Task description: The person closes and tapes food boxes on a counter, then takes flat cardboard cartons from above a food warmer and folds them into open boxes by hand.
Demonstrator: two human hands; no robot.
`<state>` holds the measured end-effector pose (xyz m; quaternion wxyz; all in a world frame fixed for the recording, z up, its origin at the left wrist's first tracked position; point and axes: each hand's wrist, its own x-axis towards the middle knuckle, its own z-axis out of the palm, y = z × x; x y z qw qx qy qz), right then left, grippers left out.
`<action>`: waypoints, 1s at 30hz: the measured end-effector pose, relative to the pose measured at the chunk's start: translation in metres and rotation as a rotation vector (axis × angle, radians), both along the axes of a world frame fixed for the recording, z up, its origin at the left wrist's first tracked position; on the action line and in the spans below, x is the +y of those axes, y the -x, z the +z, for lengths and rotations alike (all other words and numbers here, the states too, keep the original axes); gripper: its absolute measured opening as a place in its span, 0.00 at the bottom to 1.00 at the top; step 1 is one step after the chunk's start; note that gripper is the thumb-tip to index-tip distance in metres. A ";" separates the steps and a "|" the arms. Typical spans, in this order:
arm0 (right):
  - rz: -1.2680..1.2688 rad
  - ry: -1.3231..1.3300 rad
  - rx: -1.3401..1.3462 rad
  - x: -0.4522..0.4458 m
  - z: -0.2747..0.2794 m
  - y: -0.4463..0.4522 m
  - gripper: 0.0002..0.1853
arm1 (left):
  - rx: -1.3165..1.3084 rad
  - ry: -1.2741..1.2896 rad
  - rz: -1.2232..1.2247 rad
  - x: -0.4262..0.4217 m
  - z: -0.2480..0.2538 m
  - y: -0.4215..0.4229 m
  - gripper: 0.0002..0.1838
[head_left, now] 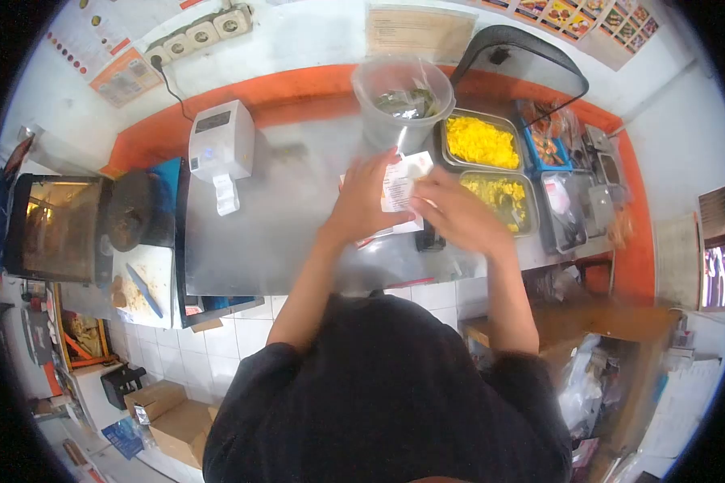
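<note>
Okay, white printed paper [396,193] first: smooth face, straight edges, dense block of dark print plus some red marks; can't tell if it's a loose sheet or a packet. Counter [274,241] under the grips is dull grey, metal-looking, smeary sheen. Just beyond the grips, clear plastic bucket [361,84], round, see-through wall, dark green contents. Beyond and right of the right grip, metal tray with soft, crumbly bright yellow pieces [482,143]; second tray, nearer that grip, has duller yellow bits [495,191]. Farther right, blue plastic basket [569,167]. Well left of the left grip, boxy off-white printer [221,145], curled paper strip [226,196] hanging out front. Farther left and nearer the body, pale stained board [141,310] with a blue knife [143,291] on it.

Paper sits between the two grips, partly covered by both, over the counter; contact underneath unclear.

Left grip [361,201]: thumb and fingers spread wide, spanning the paper's left part, thumb across its lower portion. Right grip [457,211]: fingers curled, tips at the paper's right side; can't tell whether they pinch it or just touch.
</note>
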<state>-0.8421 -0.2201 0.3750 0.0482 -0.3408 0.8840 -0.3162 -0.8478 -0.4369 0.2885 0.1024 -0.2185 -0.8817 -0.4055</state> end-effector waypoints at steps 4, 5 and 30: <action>0.039 -0.219 -0.046 -0.043 -0.021 0.034 0.13 | 0.045 -0.060 0.028 -0.002 -0.009 0.001 0.69; 0.035 -0.246 -0.008 -0.048 -0.035 0.039 0.15 | 0.050 -0.049 0.035 -0.001 -0.010 0.001 0.71; -0.113 -0.547 -0.040 -0.064 -0.005 0.050 0.16 | -0.029 -0.072 0.016 0.000 0.000 0.002 0.74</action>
